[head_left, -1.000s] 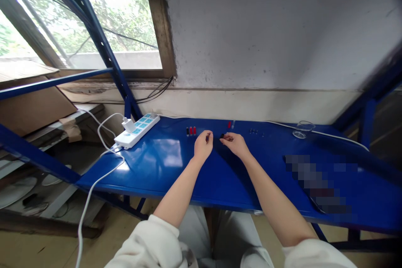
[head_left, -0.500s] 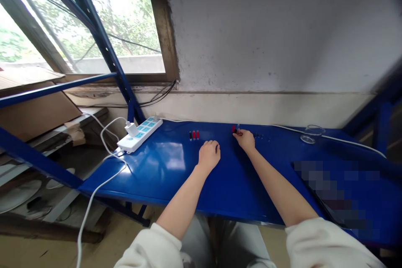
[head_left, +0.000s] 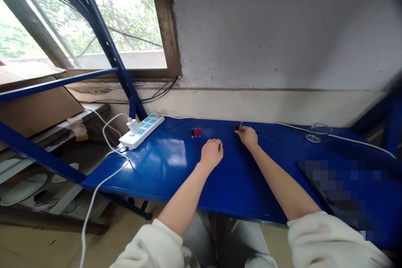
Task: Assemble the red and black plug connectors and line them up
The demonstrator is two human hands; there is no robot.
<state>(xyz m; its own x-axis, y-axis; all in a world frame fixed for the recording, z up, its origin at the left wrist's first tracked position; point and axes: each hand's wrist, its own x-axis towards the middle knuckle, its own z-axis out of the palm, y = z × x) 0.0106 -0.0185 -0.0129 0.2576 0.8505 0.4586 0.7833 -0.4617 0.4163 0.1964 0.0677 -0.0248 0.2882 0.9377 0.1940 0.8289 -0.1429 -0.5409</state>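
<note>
My left hand [head_left: 212, 152] rests on the blue table [head_left: 176, 171] with its fingers curled in. Just beyond it, three small cylinders stand in a row: a black one [head_left: 192, 133], a red one [head_left: 196, 132] and another red one [head_left: 199, 132]. Farther right, my right hand [head_left: 248, 136] is closed in a pinch beside a small red piece [head_left: 236, 126]. A thin clear piece [head_left: 241, 124] sticks up behind those fingers. What the pinch holds is too small and hidden to make out. Several tiny clear pieces [head_left: 265, 135] lie right of that hand.
A white power strip [head_left: 143, 132] with a plugged-in charger [head_left: 133, 125] sits at the left, its cable looping over the table edge. Right of my hands are a clear round container [head_left: 313, 138] and a dark flat object [head_left: 329, 192], partly pixelated. Blue rack posts [head_left: 108, 46] rise at left.
The view has shifted slightly, moving the table contents a little right in the picture. Both hands keep nearly the same places; the black bit at my right fingertips is less visible.
</note>
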